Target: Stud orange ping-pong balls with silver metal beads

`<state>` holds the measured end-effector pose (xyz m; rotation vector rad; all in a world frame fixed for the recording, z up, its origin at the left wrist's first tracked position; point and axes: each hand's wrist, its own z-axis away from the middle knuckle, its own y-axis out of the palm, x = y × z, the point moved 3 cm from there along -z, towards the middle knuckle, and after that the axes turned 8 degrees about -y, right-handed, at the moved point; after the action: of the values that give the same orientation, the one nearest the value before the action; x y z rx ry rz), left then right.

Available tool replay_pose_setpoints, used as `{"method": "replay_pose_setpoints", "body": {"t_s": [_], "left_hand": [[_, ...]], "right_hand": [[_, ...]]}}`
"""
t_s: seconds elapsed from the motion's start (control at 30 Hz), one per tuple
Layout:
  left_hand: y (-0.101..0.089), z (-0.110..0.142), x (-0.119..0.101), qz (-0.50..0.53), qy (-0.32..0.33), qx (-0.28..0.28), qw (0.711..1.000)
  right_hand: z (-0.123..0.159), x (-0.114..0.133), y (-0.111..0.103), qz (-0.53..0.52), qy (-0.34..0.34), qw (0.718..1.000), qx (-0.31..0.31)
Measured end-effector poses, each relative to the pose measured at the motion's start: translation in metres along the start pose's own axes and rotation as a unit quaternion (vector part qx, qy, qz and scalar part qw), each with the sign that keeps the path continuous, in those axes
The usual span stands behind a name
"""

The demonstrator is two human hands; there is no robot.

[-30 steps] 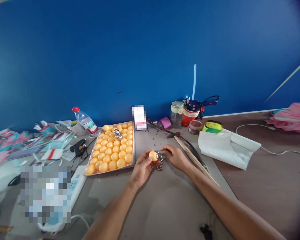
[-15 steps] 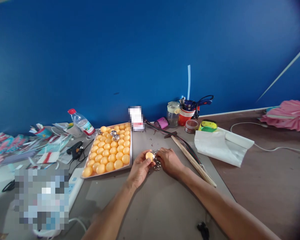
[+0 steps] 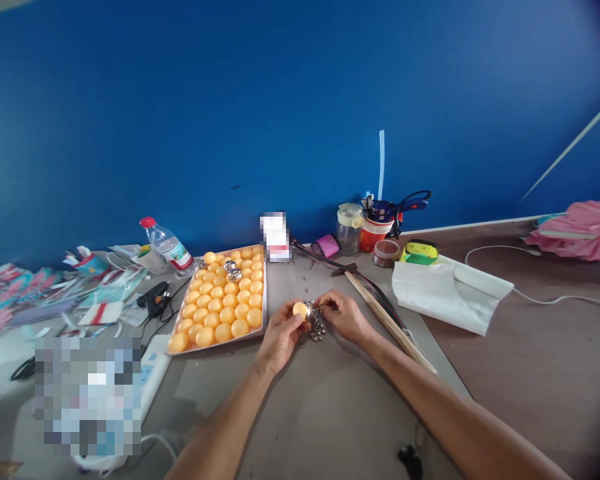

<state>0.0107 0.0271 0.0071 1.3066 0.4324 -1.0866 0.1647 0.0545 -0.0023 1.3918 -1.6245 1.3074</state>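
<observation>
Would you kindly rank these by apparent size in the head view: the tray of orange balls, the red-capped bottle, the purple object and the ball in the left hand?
Largest to smallest:
1. Tray of orange balls
2. Red-capped bottle
3. Purple object
4. Ball in the left hand

We are losing lower-left object (image 3: 87, 400) and white panel (image 3: 275, 233) to pixelation. Right edge is cutting off pink pleated item (image 3: 580, 233). Left hand (image 3: 280, 337) is covering part of orange ball (image 3: 300, 309). We are finding silver pieces (image 3: 317, 328) too small to count. We are not resolving grip of right hand (image 3: 347, 319).
</observation>
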Motion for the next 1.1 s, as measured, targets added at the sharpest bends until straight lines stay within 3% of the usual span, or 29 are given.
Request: {"method": "replay_pose_setpoints", "body": {"t_s": [0.2,0.33,0.47,0.63,0.83,1.1], "left_hand": [[-0.001,0.000,-0.001,0.001,0.009,-0.005,1.000],[-0.001,0.000,0.000,-0.008,0.011,-0.009,1.000],[0.000,0.001,-0.001,-0.011,0.016,-0.012,1.000],[0.001,0.001,-0.001,-0.027,0.025,-0.004,0.999],[0.000,0.001,0.001,-0.042,0.026,-0.020,0.999],[-0.001,0.001,0.002,-0.061,0.032,-0.027,0.997]], "right_hand": [[-0.003,-0.003,0.003,-0.150,0.068,0.986,-0.014],[-0.002,-0.001,0.007,-0.300,0.088,0.950,0.000],[0.000,0.005,0.009,-0.382,0.095,0.919,0.014],[0.003,0.008,0.012,-0.394,0.116,0.910,0.053],[0.004,0.010,0.012,-0.357,0.111,0.926,0.045],[0.006,0.009,0.015,-0.353,0.111,0.925,0.088]]}}
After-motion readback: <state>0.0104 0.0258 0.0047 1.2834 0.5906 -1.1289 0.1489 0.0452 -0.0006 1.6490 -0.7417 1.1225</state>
